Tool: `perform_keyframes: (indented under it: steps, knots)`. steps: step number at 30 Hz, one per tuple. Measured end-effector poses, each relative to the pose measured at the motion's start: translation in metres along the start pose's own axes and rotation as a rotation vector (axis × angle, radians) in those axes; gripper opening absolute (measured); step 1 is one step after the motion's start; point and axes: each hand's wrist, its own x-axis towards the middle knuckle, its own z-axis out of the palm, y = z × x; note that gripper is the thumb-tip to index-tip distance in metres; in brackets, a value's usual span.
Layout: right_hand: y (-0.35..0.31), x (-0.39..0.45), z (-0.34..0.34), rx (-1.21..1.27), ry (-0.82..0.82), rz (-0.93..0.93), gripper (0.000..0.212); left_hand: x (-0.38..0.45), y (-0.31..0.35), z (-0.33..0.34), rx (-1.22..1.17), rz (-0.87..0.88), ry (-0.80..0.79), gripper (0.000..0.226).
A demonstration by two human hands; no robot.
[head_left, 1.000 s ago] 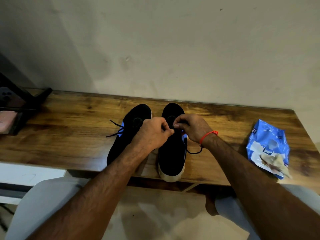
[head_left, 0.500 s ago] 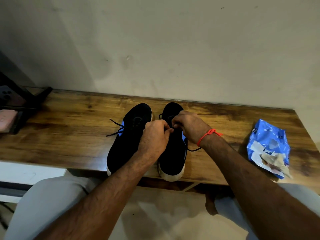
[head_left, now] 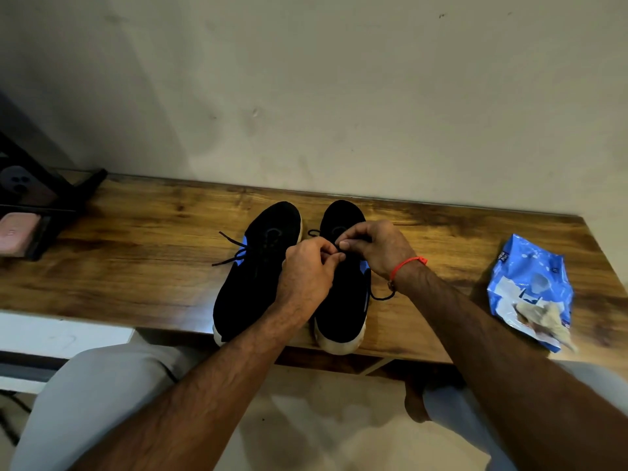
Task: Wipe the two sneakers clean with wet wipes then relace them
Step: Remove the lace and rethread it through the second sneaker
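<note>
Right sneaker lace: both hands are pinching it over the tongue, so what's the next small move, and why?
Probably draw the two ends apart to snug the lace down. Both the left hand and the right hand pinch it above the right sneaker, and a slack loop hangs off its right side. The left sneaker shows lace ends lying loose on the table, so it likely comes next.

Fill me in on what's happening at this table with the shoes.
A seated person is lacing the right-hand sneaker of a black pair on the wooden table. The left hand and right hand meet over it, each pinching the black lace. The left-hand sneaker lies alongside, untouched, lace ends trailing off its side. A blue pack of wet wipes lies apart at the right with a used wipe on it.
</note>
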Motion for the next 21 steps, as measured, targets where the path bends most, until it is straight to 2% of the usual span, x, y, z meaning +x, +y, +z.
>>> perform_keyframes:
  steps: [3, 6, 9, 13, 21]
  knots:
    - [0.0, 0.002, 0.002, -0.062, 0.037, 0.016, 0.006, 0.001, 0.002, 0.0, -0.006, -0.022, -0.002, 0.009]
    - [0.001, 0.002, 0.002, -0.079, 0.005, 0.062, 0.005, 0.002, 0.002, 0.0, -0.044, -0.064, -0.004, 0.007]
    - [0.006, 0.003, 0.0, 0.073, -0.029, 0.169, 0.009, 0.001, 0.003, 0.0, -0.086, -0.071, 0.007, 0.007]
    - [0.01, 0.001, 0.0, 0.304, -0.077, 0.281, 0.003, -0.001, 0.001, -0.002, -0.092, -0.06, 0.015, 0.006]
    - [0.012, -0.005, 0.01, 0.341, 0.05, 0.253, 0.01, -0.002, -0.002, 0.003, -0.062, -0.034, 0.054, 0.005]
